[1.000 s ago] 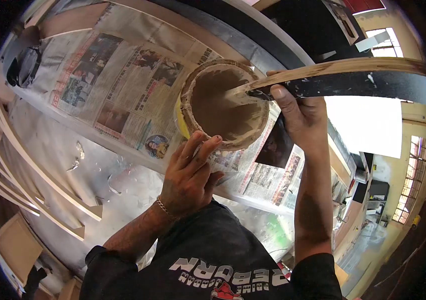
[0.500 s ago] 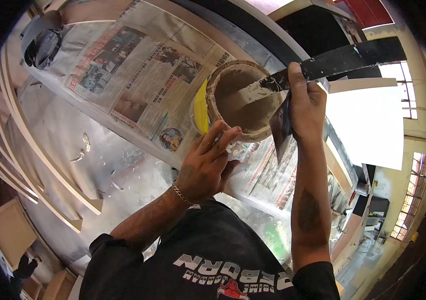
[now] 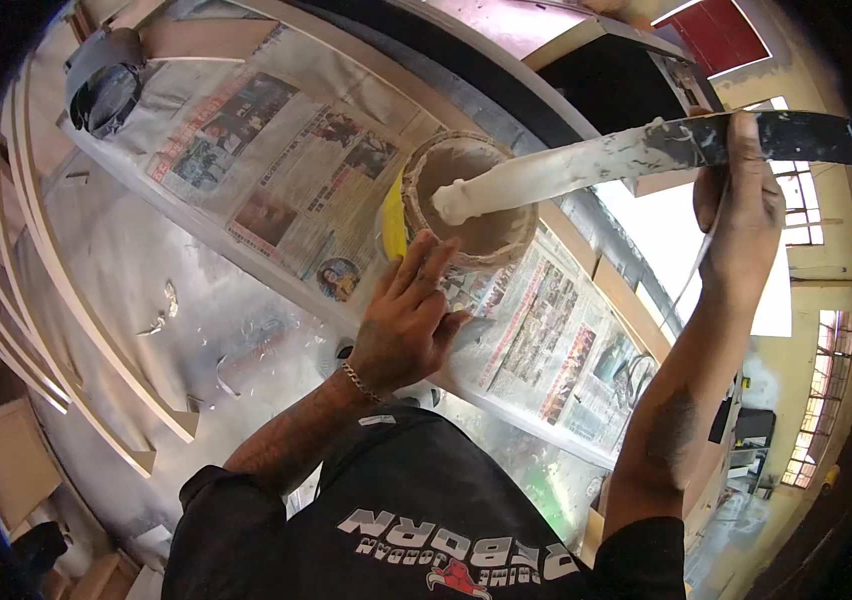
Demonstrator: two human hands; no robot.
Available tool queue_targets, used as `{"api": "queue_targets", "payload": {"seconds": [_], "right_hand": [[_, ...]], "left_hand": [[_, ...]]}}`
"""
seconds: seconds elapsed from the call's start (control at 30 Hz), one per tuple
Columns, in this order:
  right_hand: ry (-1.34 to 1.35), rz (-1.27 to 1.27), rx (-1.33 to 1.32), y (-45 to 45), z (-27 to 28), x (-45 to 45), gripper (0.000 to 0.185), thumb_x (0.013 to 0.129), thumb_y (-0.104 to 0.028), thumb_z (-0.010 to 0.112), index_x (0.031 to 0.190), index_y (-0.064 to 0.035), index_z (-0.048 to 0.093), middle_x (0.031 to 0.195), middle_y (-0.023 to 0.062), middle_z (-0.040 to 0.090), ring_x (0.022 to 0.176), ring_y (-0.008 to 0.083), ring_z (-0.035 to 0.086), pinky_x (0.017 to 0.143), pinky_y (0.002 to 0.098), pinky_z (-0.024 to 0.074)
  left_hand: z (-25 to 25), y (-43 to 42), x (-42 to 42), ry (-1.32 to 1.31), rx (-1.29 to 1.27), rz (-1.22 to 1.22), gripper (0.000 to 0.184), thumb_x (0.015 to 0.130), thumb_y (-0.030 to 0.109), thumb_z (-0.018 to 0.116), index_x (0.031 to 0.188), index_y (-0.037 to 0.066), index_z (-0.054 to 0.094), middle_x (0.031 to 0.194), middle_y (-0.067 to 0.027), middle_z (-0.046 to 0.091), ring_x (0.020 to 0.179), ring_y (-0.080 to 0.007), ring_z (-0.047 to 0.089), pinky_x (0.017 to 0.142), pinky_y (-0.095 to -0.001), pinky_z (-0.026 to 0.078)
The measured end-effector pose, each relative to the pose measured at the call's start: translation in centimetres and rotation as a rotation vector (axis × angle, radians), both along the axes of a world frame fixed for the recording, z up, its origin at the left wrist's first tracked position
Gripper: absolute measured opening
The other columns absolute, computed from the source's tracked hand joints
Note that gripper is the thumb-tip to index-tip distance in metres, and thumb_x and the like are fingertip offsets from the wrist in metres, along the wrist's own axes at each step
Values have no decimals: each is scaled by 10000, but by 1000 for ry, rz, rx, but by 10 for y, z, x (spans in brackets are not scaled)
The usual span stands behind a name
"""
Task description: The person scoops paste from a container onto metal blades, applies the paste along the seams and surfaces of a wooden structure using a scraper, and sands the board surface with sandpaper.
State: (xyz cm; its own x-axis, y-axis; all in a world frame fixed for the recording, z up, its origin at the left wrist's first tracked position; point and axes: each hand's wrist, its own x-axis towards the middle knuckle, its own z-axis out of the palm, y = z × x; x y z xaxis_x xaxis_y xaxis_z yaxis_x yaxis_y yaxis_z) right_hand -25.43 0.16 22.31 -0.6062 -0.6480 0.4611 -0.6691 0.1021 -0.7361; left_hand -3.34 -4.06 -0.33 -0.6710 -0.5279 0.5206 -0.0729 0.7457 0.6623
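A round tub (image 3: 531, 225) with a paste-crusted rim and a yellow label stands on newspaper, with grey-white paste inside. My left hand (image 3: 406, 315) lies against its near side, fingers stretched out and touching near the rim. My right hand (image 3: 746, 200) is closed around a long black flat stick (image 3: 816, 137). Thick pale paste (image 3: 576, 165) coats the stick's far half, and its tip is over the tub's opening. Below the same hand shows the thin edge of a flat blade (image 3: 691, 268), mostly edge-on.
Newspaper (image 3: 276, 180) covers the long panel under the tub. A dark grey roll (image 3: 106, 85) sits at its far left end. Curved pale strips (image 3: 41, 220) stand at the left. A black box-shaped piece (image 3: 616, 75) is beyond the tub, and a dark cable (image 3: 631, 375) lies on the newspaper.
My right hand has moved right and drawn the stick back out of the tub, exposing its paste-coated length. The blade has turned edge-on. My left hand stays by the tub.
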Motion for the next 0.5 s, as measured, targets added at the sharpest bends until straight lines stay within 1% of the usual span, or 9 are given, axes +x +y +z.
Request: {"api": "queue_targets", "payload": {"seconds": [0.13,0.17,0.23,0.27,0.33,0.37,0.4,0.43,0.5], "right_hand": [[78,-59,-153,10,24,6,422,900,-435,640,724,-53,669,596,-11,548,517,40,444,489,199,300],[71,-108,-216,12,30,8,410,895,-432,647,729,-58,669,595,-11,545,505,36,435,477,194,293],[95,-75,-278,21,45,0,375,875,-424,670,759,-68,672,609,-5,554,472,28,417,432,178,287],[114,-225,-350,19,53,1,480,844,-476,688,924,-3,668,581,-10,529,421,42,363,390,195,228],[156,-149,-369,30,76,-16,337,877,-388,672,894,-51,682,629,14,591,408,22,416,367,149,266],[289,-247,-360,28,81,7,463,937,-446,563,956,7,659,567,33,542,356,53,330,361,204,227],[304,249,-107,41,111,-12,442,951,-410,548,995,21,639,581,62,566,354,55,356,352,205,263],[309,254,-110,51,124,-30,442,951,-410,548,995,21,639,581,62,566,354,55,356,352,205,263],[420,394,-81,47,136,-21,646,955,-609,356,774,-37,596,429,16,495,302,59,411,288,201,341]], "left_hand": [[-1,4,8,340,201,9,277,851,193,692,754,9,510,1337,-296,477,1258,-364,490,966,-437,439],[2,10,6,497,505,49,237,889,206,663,802,24,539,1229,-239,583,1128,-284,600,898,-372,491],[6,3,14,419,798,195,204,896,201,656,864,20,566,1175,-193,612,1054,-248,627,882,-354,501],[16,-2,17,328,1090,348,189,904,195,648,927,16,593,1120,-148,641,979,-212,654,866,-336,512],[44,-15,10,543,1291,223,202,906,175,636,1006,5,592,1098,-127,639,946,-207,657,864,-339,519],[53,-22,6,758,1482,87,240,909,155,623,1085,-6,591,1076,-106,637,912,-202,659,861,-342,526],[55,-27,3,764,1479,86,240,909,155,623,1085,-6,591,1076,-106,637,912,-202,659,861,-342,526],[57,-33,2,762,1508,14,269,911,135,591,1133,-15,570,1075,-113,638,931,-218,657,866,-354,531],[57,-43,-3,768,1537,-58,303,913,116,558,1181,-24,549,1075,-119,640,950,-235,654,870,-366,536]]}}
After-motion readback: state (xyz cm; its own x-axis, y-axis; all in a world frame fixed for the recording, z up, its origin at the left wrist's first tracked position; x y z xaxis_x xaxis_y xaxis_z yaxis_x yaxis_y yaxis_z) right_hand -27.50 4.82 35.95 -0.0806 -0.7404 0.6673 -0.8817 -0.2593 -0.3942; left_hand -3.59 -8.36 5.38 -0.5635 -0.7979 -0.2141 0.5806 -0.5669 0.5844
